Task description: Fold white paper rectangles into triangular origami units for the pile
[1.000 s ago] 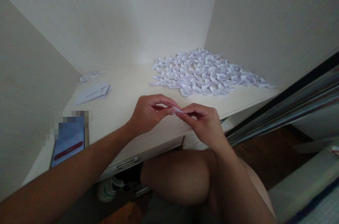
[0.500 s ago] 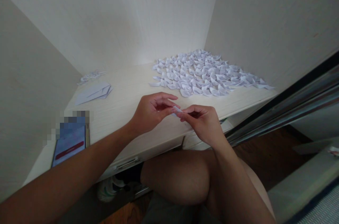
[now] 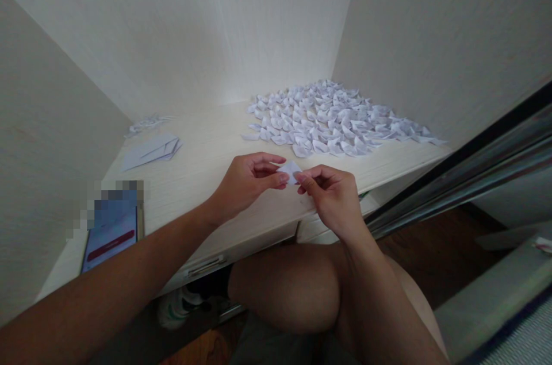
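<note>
Left hand point(image 3: 246, 182) and right hand point(image 3: 334, 191) both pinch a folded paper point(image 3: 288, 168); paper pile point(image 3: 325, 122) at one o'clock; sheets point(image 3: 149, 152) at nine.

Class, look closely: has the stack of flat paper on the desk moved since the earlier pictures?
No. Judged against the left wall, the stack of flat paper keeps its place on the desk, with no shift either way.

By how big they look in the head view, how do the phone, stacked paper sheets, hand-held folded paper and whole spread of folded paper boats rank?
1. Spread of folded paper boats, taken together
2. Phone, partly hidden
3. Stacked paper sheets
4. Hand-held folded paper, partly behind fingers
</note>
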{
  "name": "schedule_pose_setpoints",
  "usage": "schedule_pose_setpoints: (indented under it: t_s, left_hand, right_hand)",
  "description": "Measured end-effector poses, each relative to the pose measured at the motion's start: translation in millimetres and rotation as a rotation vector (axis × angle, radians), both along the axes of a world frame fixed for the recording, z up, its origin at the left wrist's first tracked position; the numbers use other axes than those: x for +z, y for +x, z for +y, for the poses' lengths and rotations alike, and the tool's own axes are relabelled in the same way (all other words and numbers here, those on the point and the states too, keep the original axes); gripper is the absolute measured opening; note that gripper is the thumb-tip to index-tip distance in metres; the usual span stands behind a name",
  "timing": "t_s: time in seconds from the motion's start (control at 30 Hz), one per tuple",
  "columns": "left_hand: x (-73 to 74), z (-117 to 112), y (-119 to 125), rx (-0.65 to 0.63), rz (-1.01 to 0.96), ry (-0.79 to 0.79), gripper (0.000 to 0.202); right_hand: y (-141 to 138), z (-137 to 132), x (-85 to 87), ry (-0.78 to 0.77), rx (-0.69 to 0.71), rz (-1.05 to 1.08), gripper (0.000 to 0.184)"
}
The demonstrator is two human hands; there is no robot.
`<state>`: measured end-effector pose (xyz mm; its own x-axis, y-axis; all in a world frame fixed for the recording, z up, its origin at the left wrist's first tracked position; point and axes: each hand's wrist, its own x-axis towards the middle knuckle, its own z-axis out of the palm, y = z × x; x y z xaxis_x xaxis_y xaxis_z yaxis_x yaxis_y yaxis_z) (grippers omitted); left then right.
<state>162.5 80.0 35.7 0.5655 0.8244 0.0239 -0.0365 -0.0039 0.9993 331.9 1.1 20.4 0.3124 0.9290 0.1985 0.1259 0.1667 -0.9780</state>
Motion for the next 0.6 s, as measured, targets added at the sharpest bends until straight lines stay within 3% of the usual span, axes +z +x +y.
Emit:
schedule_pose_setpoints:
  t_s: [0.17,0.43,0.6]
  left_hand:
    - [-0.5,-3.7,1.7,-0.048,-0.053,-0.043,0.039]
    - [-2.1,-3.7,4.3,0.013,-0.029,0.051,0.046]
    - [1.9,-7.9,5.9,-0.061,0.022,0.024,0.041]
  right_hand:
    - [0.1,-0.3,1.2,-0.014,0.032,0.034,0.041]
    - [-2.6,1.0,0.2,-0.031,0.042,0.049,0.037]
    - [-2.3,2.0,-2.1,-0.028,0.032,0.07,0.037]
